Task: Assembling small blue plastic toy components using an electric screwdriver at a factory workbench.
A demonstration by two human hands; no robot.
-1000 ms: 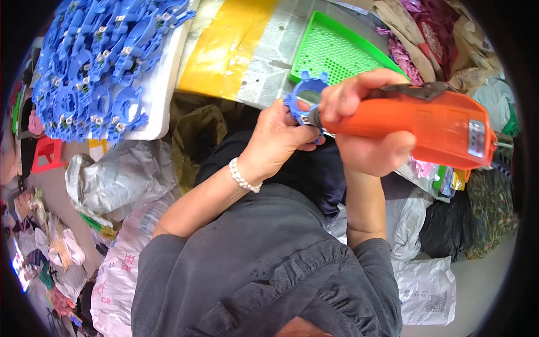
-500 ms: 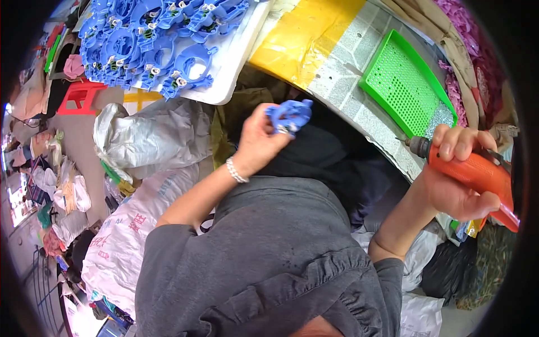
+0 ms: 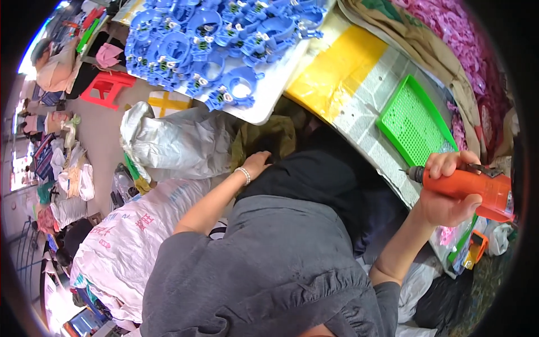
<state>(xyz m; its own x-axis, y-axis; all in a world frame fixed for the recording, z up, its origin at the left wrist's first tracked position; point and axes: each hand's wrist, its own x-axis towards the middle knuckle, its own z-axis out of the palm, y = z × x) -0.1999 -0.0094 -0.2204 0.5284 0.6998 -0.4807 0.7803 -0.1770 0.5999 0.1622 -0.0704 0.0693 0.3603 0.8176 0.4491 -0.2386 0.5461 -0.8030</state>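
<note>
My right hand grips an orange electric screwdriver at the right, its bit pointing left over the table edge near a green perforated tray. My left hand is lowered beside my lap, next to an olive cloth, with a bead bracelet on the wrist. Whether it holds anything is hidden by my body. A heap of blue plastic parts lies on a white board at the top.
A yellow sheet covers part of the table. Grey and white sacks stand to my left. A red stool sits on the floor beyond. Pink parts are piled at the upper right. An orange box is at the right.
My left hand has dropped from chest height to my lap and the blue part it held is gone from it. The right hand with the screwdriver has swung out to the right.
</note>
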